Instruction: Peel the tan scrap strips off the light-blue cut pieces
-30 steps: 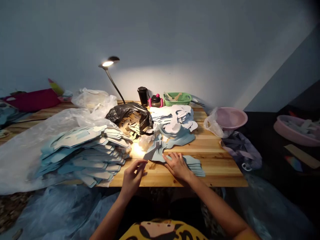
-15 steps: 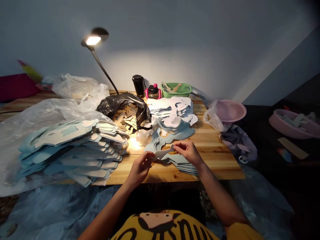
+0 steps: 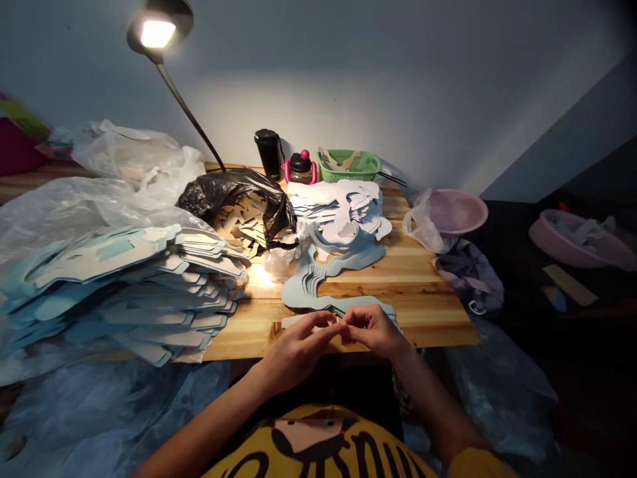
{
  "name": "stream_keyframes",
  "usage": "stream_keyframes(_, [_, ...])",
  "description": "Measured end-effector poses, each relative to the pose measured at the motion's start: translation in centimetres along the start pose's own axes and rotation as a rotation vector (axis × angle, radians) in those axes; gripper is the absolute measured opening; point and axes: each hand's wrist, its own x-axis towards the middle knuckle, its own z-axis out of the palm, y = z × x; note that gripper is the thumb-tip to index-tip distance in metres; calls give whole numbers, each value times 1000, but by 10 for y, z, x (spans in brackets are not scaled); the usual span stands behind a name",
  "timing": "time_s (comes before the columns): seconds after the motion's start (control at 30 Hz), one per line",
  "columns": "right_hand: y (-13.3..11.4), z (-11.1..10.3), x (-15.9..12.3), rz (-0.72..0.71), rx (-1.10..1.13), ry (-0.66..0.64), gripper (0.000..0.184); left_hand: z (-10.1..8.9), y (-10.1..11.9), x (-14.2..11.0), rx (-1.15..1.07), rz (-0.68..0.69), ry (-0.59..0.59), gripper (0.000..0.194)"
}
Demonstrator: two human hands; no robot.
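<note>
My left hand (image 3: 297, 345) and my right hand (image 3: 374, 328) meet at the near edge of the wooden table (image 3: 428, 312), fingers pinched together on a small pale-blue cardboard cut-out (image 3: 303, 320) held between them. Just beyond my hands lies a fanned pile of blue cut-outs (image 3: 323, 282). A tall stack of blue and white die-cut cards (image 3: 129, 285) rests on clear plastic to the left.
A black bag of tan pieces (image 3: 239, 212), a white cut-out heap (image 3: 343, 212), a desk lamp (image 3: 159, 26), a black cup (image 3: 269, 154), a small jar (image 3: 301, 167) and a green basket (image 3: 348, 164) stand behind. A pink basin (image 3: 455, 212) sits right.
My right hand lifted a cut-out off the pile and my left hand joined it. Both hands drew back to the near table edge, and the view tilted down.
</note>
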Motion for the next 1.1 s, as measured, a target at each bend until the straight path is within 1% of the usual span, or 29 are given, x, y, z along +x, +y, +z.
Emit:
stream_keyframes(0.1, [8, 12, -10, 4, 117, 40, 32, 3, 3, -3, -127, -43, 23, 40])
stream_keyframes(0.23, [23, 25, -14, -6, 239, 85, 32, 3, 2, -2, -199, -123, -44, 33])
stream_keyframes(0.3, [29, 28, -13, -26, 298, 97, 31, 2, 1, 2, -228, -128, -39, 23])
stream_keyframes(0.4, [32, 28, -12, -54, 446, 139, 32, -2, 1, 6, -222, -103, 99, 7])
stream_keyframes(0.47, [29, 25, -13, -71, 519, 200, 33, -4, -1, 8, -198, -90, 174, 7])
stream_keyframes(0.5, [26, 23, -14, -81, 507, 228, 32, -4, -2, 9, -191, -92, 193, 8])
stream_keyframes(0.57, [18, 20, -15, -94, 388, 242, 28, -2, -4, 11, -193, -104, 211, 8])
stream_keyframes(0.63, [8, 19, -16, -72, 233, 228, 26, 3, -4, 13, -199, -126, 209, 8])
stream_keyframes(0.7, [0, 20, -16, -43, 130, 250, 26, 9, -2, 15, -204, -160, 197, 12])
stream_keyframes(0.77, [-5, 21, -14, -42, 72, 276, 23, 14, 1, 17, -227, -214, 199, 17])
stream_keyframes(0.87, [-9, 18, -10, -81, 14, 260, 23, 18, 2, 19, -321, -303, 252, 25])
stream_keyframes(0.93, [-11, 16, -7, -103, -43, 261, 24, 16, 0, 21, -347, -307, 287, 27])
stream_keyframes(0.97, [-13, 14, -5, -110, -79, 273, 24, 14, -2, 24, -312, -293, 304, 25])
stream_keyframes(1.03, [-17, 12, -1, -113, -140, 296, 25, 8, -5, 29, -175, -243, 326, 19])
stream_keyframes(1.1, [-20, 11, 4, -119, -164, 309, 25, 2, -9, 35, -65, -194, 307, 17])
